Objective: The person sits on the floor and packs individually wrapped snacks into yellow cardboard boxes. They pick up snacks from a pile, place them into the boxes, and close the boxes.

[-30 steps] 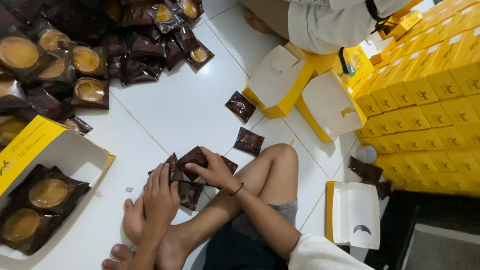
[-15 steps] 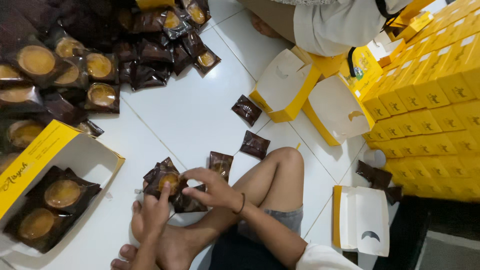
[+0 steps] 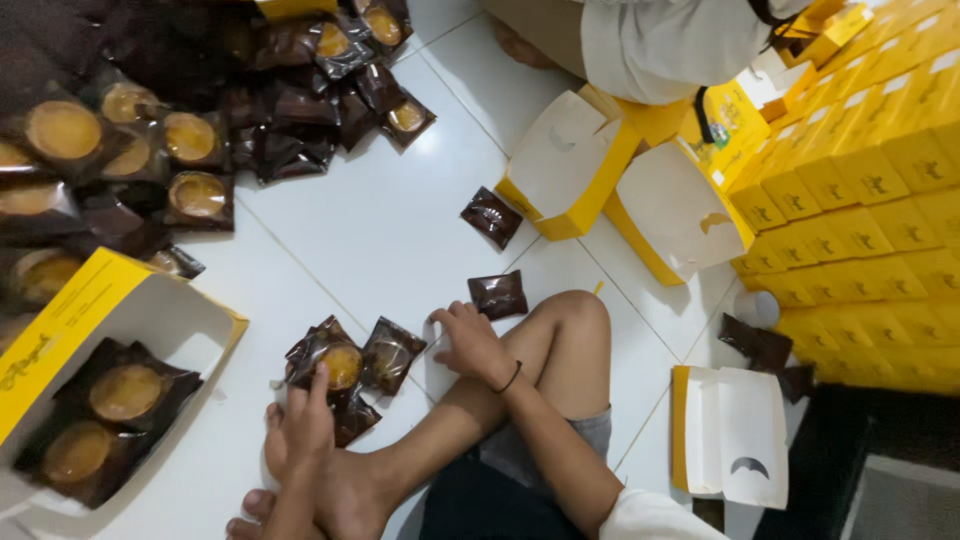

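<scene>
I sit on a white tiled floor with one leg bent in front of me. My left hand (image 3: 298, 432) rests by my foot, its fingertips touching a small pile of dark brown wrapped pastries (image 3: 338, 368) on the floor. My right hand (image 3: 468, 343), with a thin black band at the wrist, lies against my shin and holds nothing. It sits between the pile's rightmost packet (image 3: 391, 352) and a single dark packet (image 3: 498, 294) by my knee.
A big heap of wrapped pastries (image 3: 190, 130) fills the top left. An open yellow box (image 3: 190, 320) at the left holds two pastries. Open yellow boxes (image 3: 570, 165), stacked closed boxes (image 3: 870, 200), a flat box (image 3: 735, 435), a loose packet (image 3: 491, 216) and another person (image 3: 660, 40) are at the right.
Both hands held packets together a second ago. Those packets now lie on the floor, my right hand has moved right toward my knee, and my left hand has dropped lower.
</scene>
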